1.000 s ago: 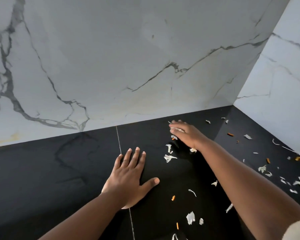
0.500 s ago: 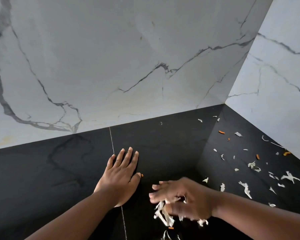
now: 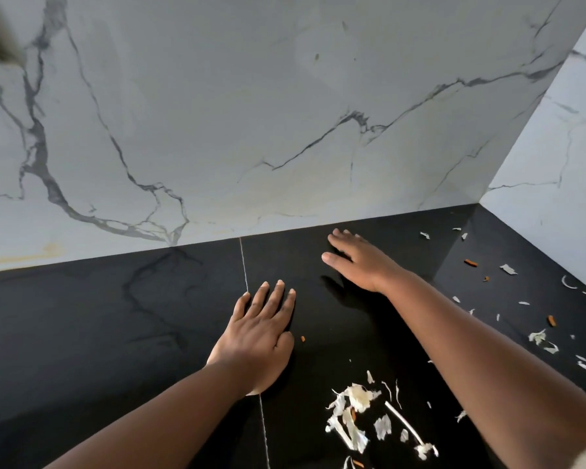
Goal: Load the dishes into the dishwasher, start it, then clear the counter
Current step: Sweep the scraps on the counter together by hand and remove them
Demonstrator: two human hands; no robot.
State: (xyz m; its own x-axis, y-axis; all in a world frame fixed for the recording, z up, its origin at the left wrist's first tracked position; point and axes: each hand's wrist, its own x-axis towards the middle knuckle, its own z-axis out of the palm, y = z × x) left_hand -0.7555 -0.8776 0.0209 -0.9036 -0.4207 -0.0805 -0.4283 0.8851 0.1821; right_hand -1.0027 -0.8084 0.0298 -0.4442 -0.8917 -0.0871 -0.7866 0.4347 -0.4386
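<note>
The black counter point(image 3: 115, 316) runs into a corner between two white marble walls. My left hand point(image 3: 256, 336) lies flat on it, fingers straight, beside a thin seam. My right hand point(image 3: 359, 262) reaches to the back of the counter near the wall, fingers straight and palm down, holding nothing. A heap of white vegetable peelings point(image 3: 356, 414) sits near the front, between my two forearms. More white and orange scraps point(image 3: 542, 336) are scattered over the counter's right side. A small orange bit point(image 3: 302, 338) lies just right of my left hand.
The marble back wall point(image 3: 251, 130) and the right wall point(image 3: 562, 170) close the corner. A few scraps point(image 3: 471, 263) lie deep in the corner. No dishes or dishwasher show in this view.
My right hand swept peelings from the back toward the front, left them in a heap there, and has reached back to the wall. My left hand stayed flat in place.
</note>
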